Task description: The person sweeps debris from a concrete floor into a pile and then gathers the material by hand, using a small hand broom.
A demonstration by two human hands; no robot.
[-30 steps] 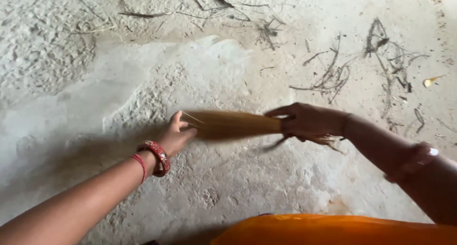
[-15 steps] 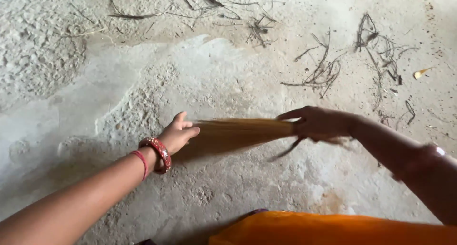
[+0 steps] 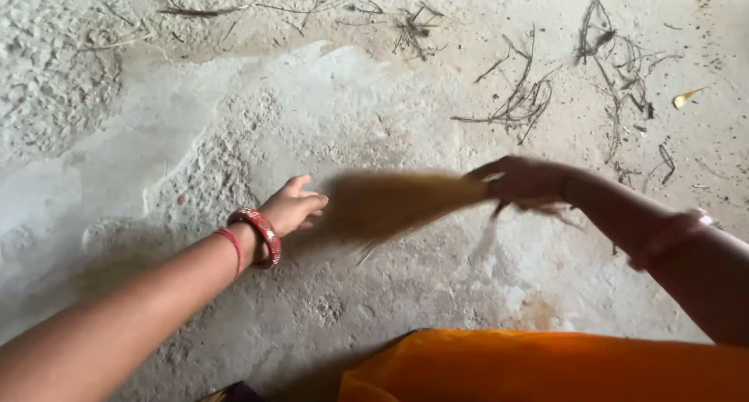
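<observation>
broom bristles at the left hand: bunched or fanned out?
Fanned out, as far as motion blur allows. The broom narrows into the right hand and widens toward the left hand. Individual bristles cannot be told.

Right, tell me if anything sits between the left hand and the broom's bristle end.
Nothing visible does. The left hand is open beside the blurred bristle end of the broom, with only bare, rough ground in the gap. The right hand grips the broom's other end. Dry twigs lie farther off.
</observation>
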